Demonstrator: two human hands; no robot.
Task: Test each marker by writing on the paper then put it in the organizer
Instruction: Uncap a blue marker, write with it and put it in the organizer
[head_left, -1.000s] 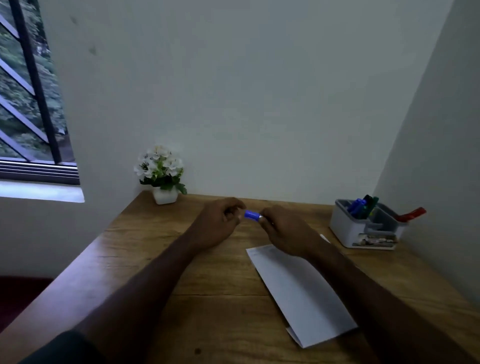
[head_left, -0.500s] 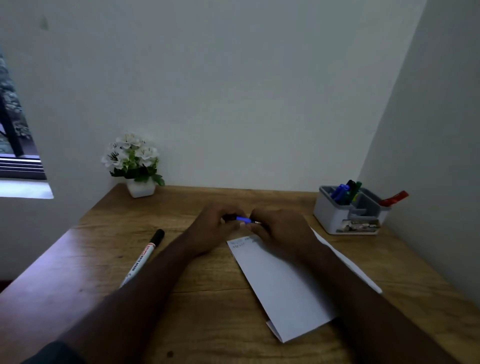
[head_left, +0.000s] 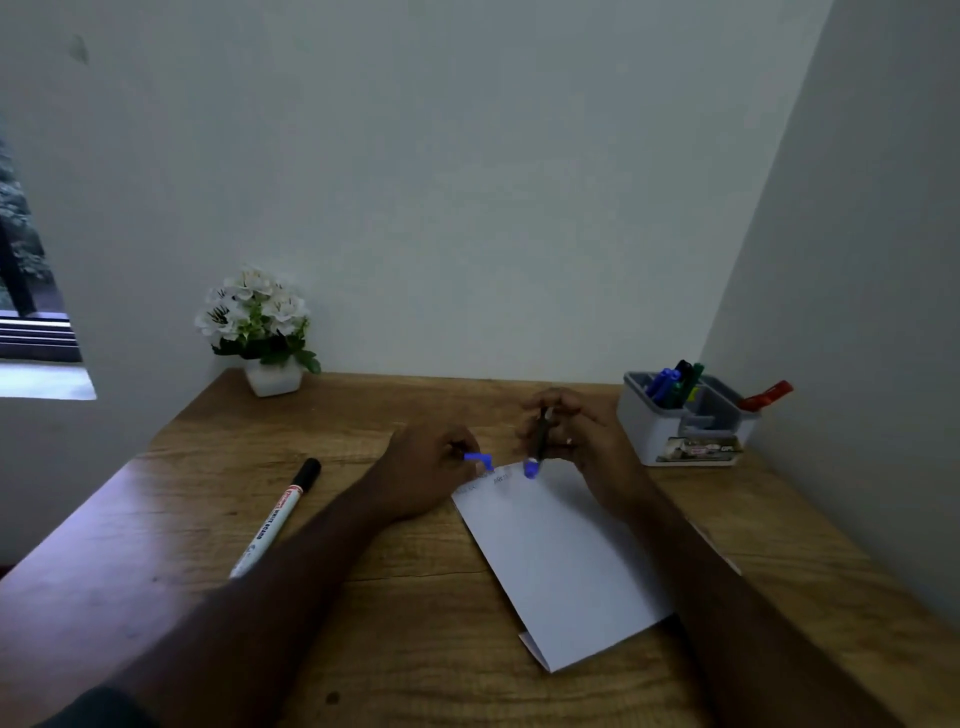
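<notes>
**Blue marker uncapped over the paper**

Head view: at frame centre the left hand pinches a blue cap just above the far edge of the white paper. Beside it, the right hand grips a dark marker, its blue end pointing down just above the sheet. The organizer sits at right, holding several markers. A black-capped whiteboard marker lies at left on the wooden desk. A flower pot stands at upper left.
</notes>
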